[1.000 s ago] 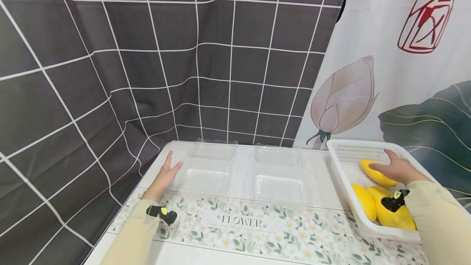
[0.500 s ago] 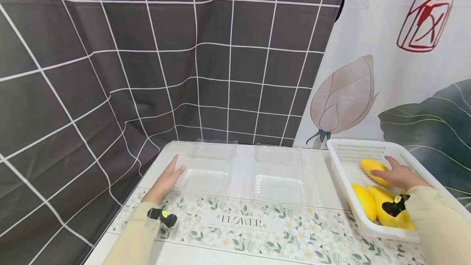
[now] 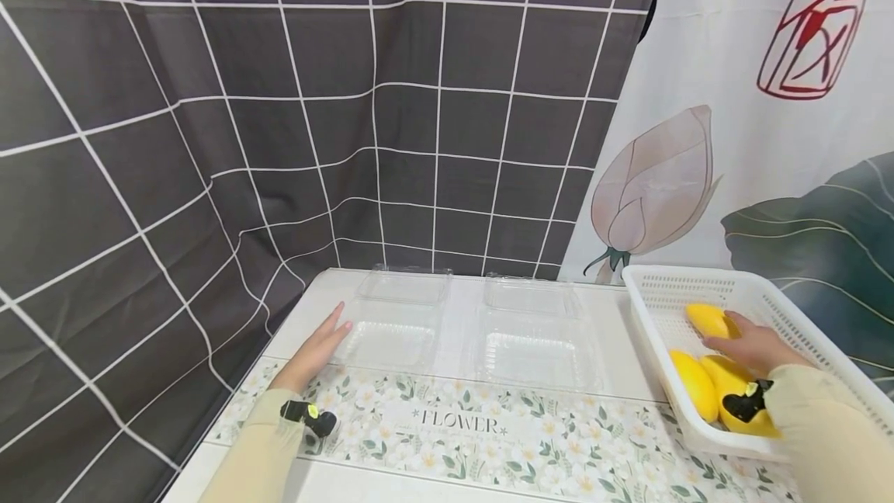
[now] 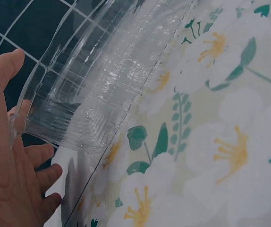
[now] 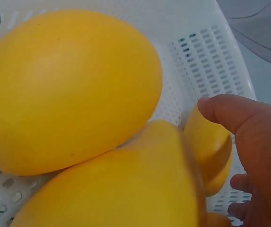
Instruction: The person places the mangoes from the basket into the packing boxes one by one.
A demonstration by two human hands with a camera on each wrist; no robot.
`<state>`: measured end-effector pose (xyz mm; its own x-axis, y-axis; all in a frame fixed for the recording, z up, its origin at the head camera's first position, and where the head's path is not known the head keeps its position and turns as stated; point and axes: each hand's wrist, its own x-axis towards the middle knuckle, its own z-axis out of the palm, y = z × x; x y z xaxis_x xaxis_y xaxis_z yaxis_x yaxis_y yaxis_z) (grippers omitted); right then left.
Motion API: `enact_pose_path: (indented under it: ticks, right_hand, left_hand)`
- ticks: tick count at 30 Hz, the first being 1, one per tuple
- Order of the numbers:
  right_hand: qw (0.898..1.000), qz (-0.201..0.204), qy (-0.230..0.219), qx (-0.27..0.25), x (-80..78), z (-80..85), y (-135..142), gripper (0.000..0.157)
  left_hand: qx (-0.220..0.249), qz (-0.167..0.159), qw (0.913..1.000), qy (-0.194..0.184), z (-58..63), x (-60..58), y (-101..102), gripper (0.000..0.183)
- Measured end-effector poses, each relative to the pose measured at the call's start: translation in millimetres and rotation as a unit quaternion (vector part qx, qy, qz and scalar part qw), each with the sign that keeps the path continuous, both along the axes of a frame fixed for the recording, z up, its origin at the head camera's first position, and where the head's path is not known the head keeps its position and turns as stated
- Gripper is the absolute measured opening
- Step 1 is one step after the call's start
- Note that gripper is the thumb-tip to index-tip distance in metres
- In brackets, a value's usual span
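In the head view, my right hand [image 3: 757,344] is down in the white plastic basket [image 3: 646,355], its thumb and fingers around the near end of the farthest yellow mango [image 3: 707,320]. The right wrist view has the thumb against this mango [image 5: 208,151], with other fingertips low beside it; the index finger is hidden. Two more mangoes, one rounded [image 3: 694,386] and one partly under my wrist [image 3: 726,379], lie closer. My left hand [image 3: 317,348] lies with extended fingers at the left edge of a clear hinged container [image 3: 391,344]; contact with its rim is unclear.
A second clear container [image 3: 531,355] stands open to the right of the first, both lids lying back towards the curtain [image 3: 447,177]. A floral strip [image 3: 461,433] crosses the white table in front of them. The basket stands at the table's right side.
My right hand has come down from above the far mango and its fingers have closed in around it. My left hand has shifted slightly, its thumb and fingers drawing closer together.
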<state>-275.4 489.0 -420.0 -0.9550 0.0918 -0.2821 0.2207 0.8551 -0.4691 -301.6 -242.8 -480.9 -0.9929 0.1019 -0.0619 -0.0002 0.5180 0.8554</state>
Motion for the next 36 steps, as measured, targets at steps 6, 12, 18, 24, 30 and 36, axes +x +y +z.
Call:
enact_pose_path:
  ticks: [6, 12, 18, 24, 30, 36]
  right_hand:
    - [1.000, 0.008, 0.007, 0.019, -3.7, -6.4, 1, 0.114]
    - [0.999, -0.001, 0.017, 0.040, -6.0, -9.8, 1, 0.114]
    - [0.999, -0.016, 0.014, 0.033, -10.8, -9.9, 1, 0.115]
    - [0.999, -0.031, 0.007, 0.020, -16.0, -13.5, 2, 0.115]
    - [0.999, -0.030, 0.020, 0.027, -17.0, -17.0, -3, 0.105]
    - [0.998, -0.023, 0.037, 0.040, -22.7, -18.6, -4, 0.095]
  left_hand:
    - [-0.019, 0.007, 0.9998, 0.004, -0.3, 0.2, 0, 0.073]
    - [-0.056, 0.020, 0.9982, 0.010, 2.7, 2.4, 2, 0.071]
    - [-0.078, 0.021, 0.9967, 0.009, 3.2, 2.5, 2, 0.069]
    - [-0.145, 0.021, 0.9886, 0.035, 2.6, -1.9, 0, 0.068]
    - [-0.186, 0.021, 0.9809, 0.053, 0.8, -0.9, 1, 0.070]
    - [-0.197, 0.024, 0.9780, 0.063, 0.8, 0.9, 3, 0.070]
